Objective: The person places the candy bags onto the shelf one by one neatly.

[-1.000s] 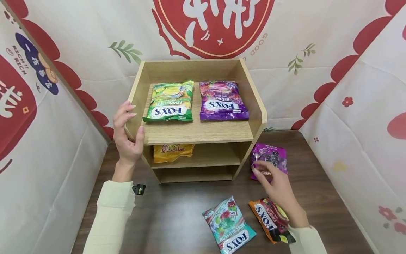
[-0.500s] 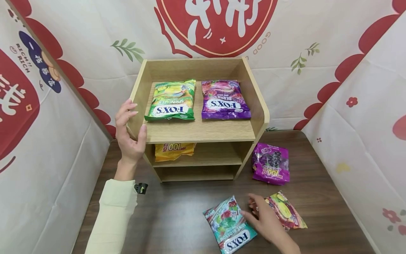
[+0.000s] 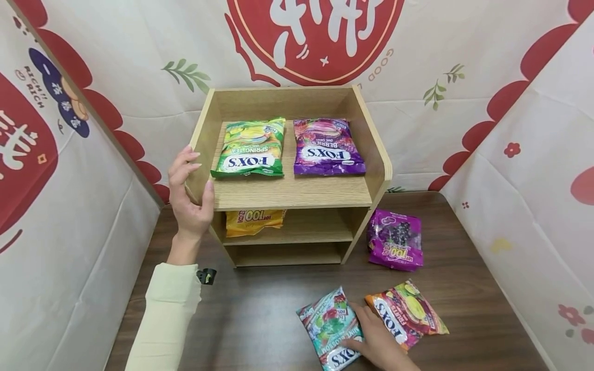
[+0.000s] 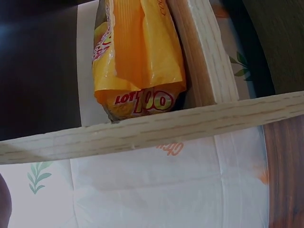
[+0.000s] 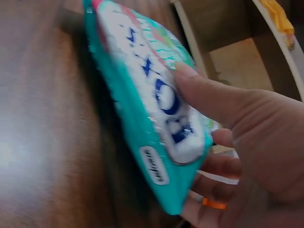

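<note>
My left hand (image 3: 189, 201) grips the left side panel of a small wooden shelf (image 3: 292, 193), thumb at the front edge and fingers at the panel's rim. My right hand (image 3: 375, 335) holds a teal Fox's Mint Blossom candy bag (image 3: 330, 322) by its right side. In the right wrist view, the thumb (image 5: 209, 92) presses the bag's printed face while the other fingers go under its edge. That bag tilts up from the table there. Right beside this hand lies an orange and red Fox's Fruits bag (image 3: 408, 312).
On the top board lie a green Spring Tea bag (image 3: 250, 147) and a purple Berries bag (image 3: 327, 147). The middle level holds a yellow Lot 100 bag (image 3: 252, 221). A purple grape-print bag (image 3: 396, 239) rests on the brown table (image 3: 260, 309), right of the shelf. Printed cloth walls enclose the space.
My right hand has moved from near the purple grape-print bag, down and left past the Fruits bag, and taken hold of the Mint Blossom bag. The left hand stays on the shelf.
</note>
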{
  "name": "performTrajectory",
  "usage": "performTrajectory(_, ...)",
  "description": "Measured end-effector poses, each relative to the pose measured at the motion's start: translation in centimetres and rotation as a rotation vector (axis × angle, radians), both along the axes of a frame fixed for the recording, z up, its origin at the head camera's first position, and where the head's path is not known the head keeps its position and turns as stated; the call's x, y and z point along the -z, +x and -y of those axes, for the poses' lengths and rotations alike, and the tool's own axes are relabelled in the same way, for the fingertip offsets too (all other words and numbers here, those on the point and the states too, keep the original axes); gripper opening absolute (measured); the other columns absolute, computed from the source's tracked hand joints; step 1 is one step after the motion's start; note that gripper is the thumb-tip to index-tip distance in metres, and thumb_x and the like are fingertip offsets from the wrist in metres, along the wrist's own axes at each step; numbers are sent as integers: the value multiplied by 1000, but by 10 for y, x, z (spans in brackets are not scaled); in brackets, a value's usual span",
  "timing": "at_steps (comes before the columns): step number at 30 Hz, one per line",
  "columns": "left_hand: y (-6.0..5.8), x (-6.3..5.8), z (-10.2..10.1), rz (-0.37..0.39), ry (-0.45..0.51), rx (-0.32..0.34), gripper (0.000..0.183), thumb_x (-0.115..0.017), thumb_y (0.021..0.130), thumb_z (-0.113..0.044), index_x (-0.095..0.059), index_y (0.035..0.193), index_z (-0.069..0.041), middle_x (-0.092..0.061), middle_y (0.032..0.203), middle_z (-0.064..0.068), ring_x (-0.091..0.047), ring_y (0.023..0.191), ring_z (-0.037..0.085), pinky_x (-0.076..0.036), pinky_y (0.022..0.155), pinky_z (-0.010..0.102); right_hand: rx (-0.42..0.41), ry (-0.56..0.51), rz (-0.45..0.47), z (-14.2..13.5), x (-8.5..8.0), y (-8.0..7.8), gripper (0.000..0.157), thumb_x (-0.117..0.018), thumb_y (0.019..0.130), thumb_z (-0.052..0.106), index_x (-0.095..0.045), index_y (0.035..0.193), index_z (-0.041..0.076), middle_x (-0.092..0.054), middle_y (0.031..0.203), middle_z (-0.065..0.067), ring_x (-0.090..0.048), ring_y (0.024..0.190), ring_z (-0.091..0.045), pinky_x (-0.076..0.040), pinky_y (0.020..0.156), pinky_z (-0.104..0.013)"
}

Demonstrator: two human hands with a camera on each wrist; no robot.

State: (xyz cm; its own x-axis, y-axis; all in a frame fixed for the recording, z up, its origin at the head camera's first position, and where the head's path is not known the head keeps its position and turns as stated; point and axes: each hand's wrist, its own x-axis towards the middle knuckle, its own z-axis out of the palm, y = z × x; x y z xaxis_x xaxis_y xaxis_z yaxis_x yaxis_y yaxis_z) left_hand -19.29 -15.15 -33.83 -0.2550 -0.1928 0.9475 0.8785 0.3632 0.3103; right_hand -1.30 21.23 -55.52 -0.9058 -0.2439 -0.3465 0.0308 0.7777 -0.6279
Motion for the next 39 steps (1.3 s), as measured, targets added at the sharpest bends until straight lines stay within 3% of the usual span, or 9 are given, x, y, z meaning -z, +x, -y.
performTrajectory(7,-1,0,-2,-9,-6,-13,30,-53,76,-4,-47,103,5,-53,110,29,-47,118,44,-33,104,56,51,112,-29,6,6,5,90,-73,69,59,-41,142,16,-51,125,-10,-58,101,-26,-52,74,-49)
performTrajectory(12,0,0,-1,-6,-12,-25,30,-53,76,-4,-48,104,4,-53,111,29,-47,118,43,-33,104,55,96,119,-126,8,10,12,74,-77,74,43,-47,139,28,-56,118,-1,-60,95,-22,-53,71,-45)
performTrajectory(17,2,-1,0,-2,-18,-36,29,-53,77,-6,-48,104,3,-53,111,29,-47,118,44,-34,104,55,154,57,-243,7,17,19,65,-80,73,31,-54,132,39,-61,116,6,-62,100,-22,-53,79,-44)
performTrajectory(22,3,-1,1,2,-22,-41,30,-52,77,-8,-48,104,3,-53,112,28,-47,119,43,-34,104,55,255,-49,-253,7,27,22,61,-81,72,27,-59,126,43,-65,112,11,-63,101,-16,-53,83,-37)
performTrajectory(28,2,0,2,0,-19,-42,31,-52,76,-10,-47,103,3,-53,113,28,-47,118,43,-34,103,55,356,-131,-341,14,37,25,54,-82,71,20,-66,118,40,-69,88,14,-63,74,-3,-53,62,-24)
performTrajectory(34,0,1,2,8,-32,-38,31,-53,78,-12,-47,104,2,-52,114,27,-46,119,43,-34,104,55,417,-169,-450,21,42,29,46,-81,72,16,-71,112,36,-60,68,19,-37,45,-1,-36,44,-20)
performTrajectory(39,0,1,1,6,-31,-34,31,-53,78,-12,-47,104,2,-52,113,27,-46,119,43,-34,104,55,470,-214,-430,24,40,30,45,-80,74,13,-71,109,39,-70,80,12,-52,51,-1,-44,48,-21)
